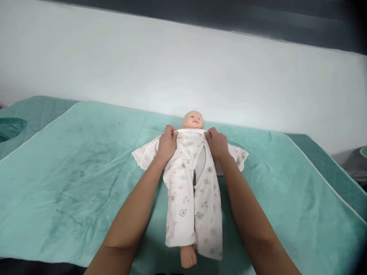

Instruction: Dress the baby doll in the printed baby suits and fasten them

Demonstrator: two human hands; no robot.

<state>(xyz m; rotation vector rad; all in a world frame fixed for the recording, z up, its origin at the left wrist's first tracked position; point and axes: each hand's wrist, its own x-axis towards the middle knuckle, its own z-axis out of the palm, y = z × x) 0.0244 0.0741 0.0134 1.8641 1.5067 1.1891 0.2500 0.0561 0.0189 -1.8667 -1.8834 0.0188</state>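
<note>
A baby doll lies on its back with its head toward the wall. Over its body and legs are white printed baby pants, with an open gap at the crotch. My left hand pinches the waistband at its left corner, and my right hand pinches the right corner, both near the doll's chest. A white printed baby top spreads out to both sides under my hands. One bare doll foot sticks out of the left pant leg; the other foot is hidden.
A teal plush cover with wrinkles lies under the doll. Behind it rises a white wall with a dark band along the top. Some dark object is at the far right edge.
</note>
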